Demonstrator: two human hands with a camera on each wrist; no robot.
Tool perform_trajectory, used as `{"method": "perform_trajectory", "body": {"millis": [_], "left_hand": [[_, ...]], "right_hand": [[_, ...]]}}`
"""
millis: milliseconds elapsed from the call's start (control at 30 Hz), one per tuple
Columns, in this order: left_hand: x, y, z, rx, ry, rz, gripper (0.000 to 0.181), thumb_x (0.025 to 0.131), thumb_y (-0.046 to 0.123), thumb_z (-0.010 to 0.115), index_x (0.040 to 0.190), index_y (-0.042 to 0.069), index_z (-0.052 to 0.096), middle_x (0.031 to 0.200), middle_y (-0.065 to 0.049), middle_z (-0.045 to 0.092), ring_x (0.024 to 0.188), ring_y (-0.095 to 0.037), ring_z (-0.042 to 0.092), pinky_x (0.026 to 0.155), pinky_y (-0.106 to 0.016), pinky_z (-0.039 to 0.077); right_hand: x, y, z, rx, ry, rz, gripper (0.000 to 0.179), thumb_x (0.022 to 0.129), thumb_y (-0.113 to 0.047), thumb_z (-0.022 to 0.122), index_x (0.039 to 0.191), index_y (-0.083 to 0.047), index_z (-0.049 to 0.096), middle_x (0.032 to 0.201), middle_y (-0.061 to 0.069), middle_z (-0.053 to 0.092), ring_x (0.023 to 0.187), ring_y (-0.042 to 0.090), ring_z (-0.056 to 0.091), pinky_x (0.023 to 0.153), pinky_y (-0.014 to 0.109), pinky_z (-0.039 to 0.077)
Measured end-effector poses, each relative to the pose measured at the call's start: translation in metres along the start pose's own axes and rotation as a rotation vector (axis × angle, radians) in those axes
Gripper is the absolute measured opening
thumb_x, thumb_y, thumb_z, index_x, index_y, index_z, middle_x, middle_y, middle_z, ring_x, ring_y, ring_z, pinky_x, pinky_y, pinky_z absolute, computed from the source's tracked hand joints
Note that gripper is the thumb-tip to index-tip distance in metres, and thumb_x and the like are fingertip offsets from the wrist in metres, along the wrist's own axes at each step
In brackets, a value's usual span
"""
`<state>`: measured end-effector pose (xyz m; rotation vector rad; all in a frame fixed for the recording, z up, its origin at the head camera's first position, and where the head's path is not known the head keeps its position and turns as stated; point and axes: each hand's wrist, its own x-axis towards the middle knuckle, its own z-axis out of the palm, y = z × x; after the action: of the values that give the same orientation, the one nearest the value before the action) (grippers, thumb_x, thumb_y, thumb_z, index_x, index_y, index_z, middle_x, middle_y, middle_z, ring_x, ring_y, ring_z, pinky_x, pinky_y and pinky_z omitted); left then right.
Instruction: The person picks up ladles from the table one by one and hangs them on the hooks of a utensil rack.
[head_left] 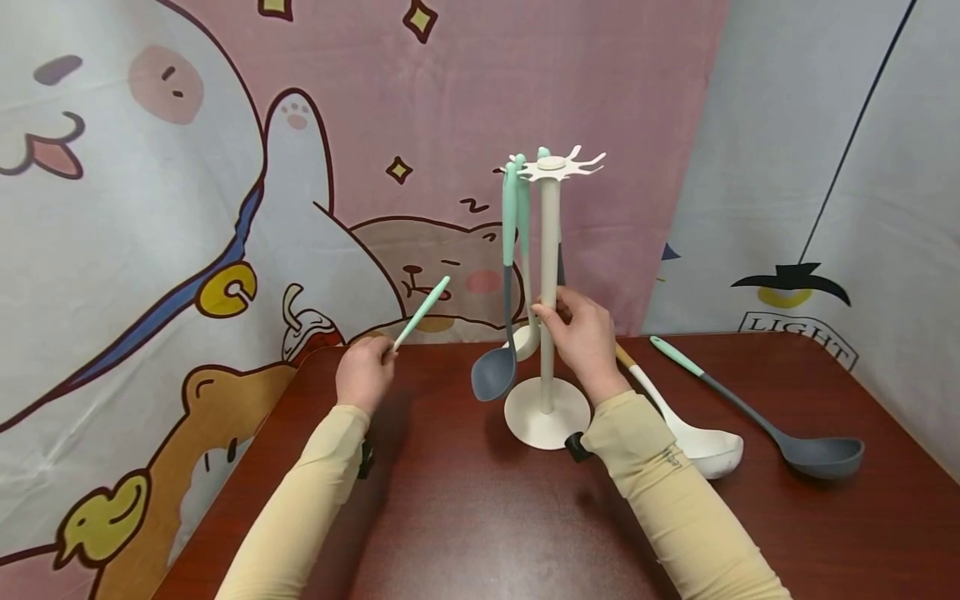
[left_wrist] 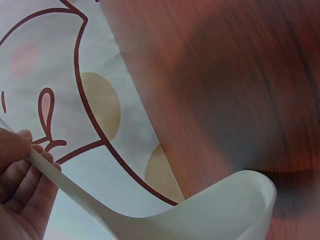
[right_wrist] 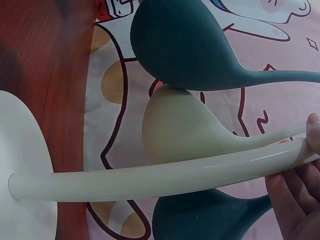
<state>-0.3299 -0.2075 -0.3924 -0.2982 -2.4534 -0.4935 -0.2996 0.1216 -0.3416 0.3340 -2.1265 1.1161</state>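
My left hand (head_left: 365, 372) grips a white ladle with a mint handle (head_left: 422, 312); in the left wrist view its pale bowl (left_wrist: 210, 215) hangs by the table edge. My right hand (head_left: 583, 333) holds the pole of a white utensil rack (head_left: 549, 250), thumb on one side and fingers on the other. From the rack's hooks hang several mint-handled utensils. A grey ladle (head_left: 493, 373) and a white one (head_left: 523, 340) are on the left side; another dark one (right_wrist: 205, 217) is behind the pole, mostly hidden in the head view.
On the table's right lie a white ladle with a wooden-coloured handle (head_left: 708, 450), partly covered by my right forearm, and a grey ladle with a mint handle (head_left: 821, 457). A cartoon-printed cloth (head_left: 600, 75) hangs behind the dark red table (head_left: 450, 500).
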Motion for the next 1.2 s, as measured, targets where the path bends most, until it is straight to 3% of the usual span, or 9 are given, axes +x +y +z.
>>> {"method": "perform_trajectory", "body": {"millis": [300, 700, 1000, 1200], "left_hand": [[0.0, 0.013, -0.003, -0.109, -0.006, -0.057, 0.006, 0.087, 0.006, 0.076, 0.092, 0.004, 0.074, 0.082, -0.01, 0.065, 0.076, -0.028, 0.061, 0.07, -0.045, 0.051], [0.006, 0.028, -0.001, -0.328, 0.07, -0.066, 0.009, 0.088, 0.007, 0.076, 0.096, 0.003, 0.075, 0.091, -0.01, 0.071, 0.083, -0.026, 0.064, 0.075, -0.041, 0.051], [0.01, 0.042, -0.014, -0.44, 0.063, -0.064, 0.015, 0.088, 0.006, 0.076, 0.102, 0.004, 0.076, 0.092, -0.009, 0.072, 0.081, -0.022, 0.065, 0.071, -0.039, 0.053], [0.012, 0.054, -0.026, -0.544, 0.042, -0.05, 0.013, 0.088, 0.008, 0.076, 0.101, 0.007, 0.076, 0.088, -0.007, 0.072, 0.075, -0.018, 0.065, 0.066, -0.03, 0.053]], "right_hand": [[0.0, -0.001, -0.001, 0.0, -0.006, 0.012, 0.024, 0.089, -0.031, 0.076, 0.101, -0.01, 0.074, 0.084, 0.007, 0.072, 0.075, 0.024, 0.067, 0.067, 0.042, 0.051], [0.0, -0.001, 0.0, -0.002, -0.008, 0.015, 0.024, 0.09, -0.031, 0.075, 0.101, -0.011, 0.074, 0.085, 0.007, 0.072, 0.075, 0.023, 0.067, 0.066, 0.041, 0.051], [0.001, -0.001, 0.0, -0.001, -0.002, 0.008, 0.023, 0.089, -0.03, 0.076, 0.101, -0.01, 0.074, 0.085, 0.007, 0.072, 0.075, 0.024, 0.067, 0.067, 0.042, 0.051], [0.0, -0.001, -0.001, 0.002, -0.006, 0.014, 0.024, 0.089, -0.031, 0.076, 0.101, -0.011, 0.074, 0.085, 0.007, 0.072, 0.075, 0.023, 0.067, 0.067, 0.041, 0.052]]}}
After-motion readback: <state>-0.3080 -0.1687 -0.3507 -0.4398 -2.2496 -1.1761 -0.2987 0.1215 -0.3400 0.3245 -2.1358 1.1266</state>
